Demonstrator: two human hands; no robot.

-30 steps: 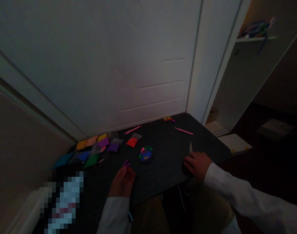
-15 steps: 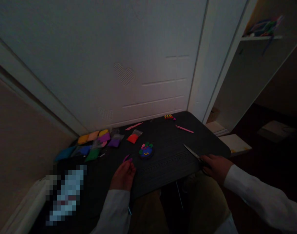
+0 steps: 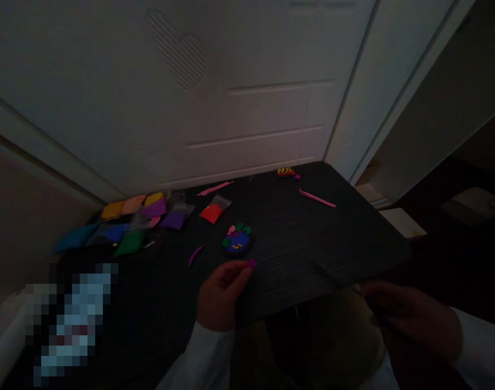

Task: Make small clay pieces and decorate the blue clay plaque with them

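Observation:
My left hand point(image 3: 221, 292) pinches a small purple piece of clay point(image 3: 252, 263) at its fingertips, just in front of a blue clay disc point(image 3: 236, 241) dotted with green, pink and yellow bits. A thin purple strip point(image 3: 196, 253) lies on the black table point(image 3: 296, 238) left of the hand. My right hand point(image 3: 410, 314) hangs off the table's front right edge, closed on a pair of scissors point(image 3: 332, 276) whose blade points back over the table. The room is very dark.
Several coloured clay bags point(image 3: 125, 225) lie at the table's back left, with a red bag point(image 3: 213, 210) near the middle. Pink modelling tools point(image 3: 317, 198) point(image 3: 215, 188) and a small clay piece point(image 3: 286, 172) lie at the back. A white door point(image 3: 231, 92) stands behind.
The right hand picked up the scissors and drew back off the table's edge. The left hand left the purple strip on the table and moved right with a small purple bit. The camera tilted down.

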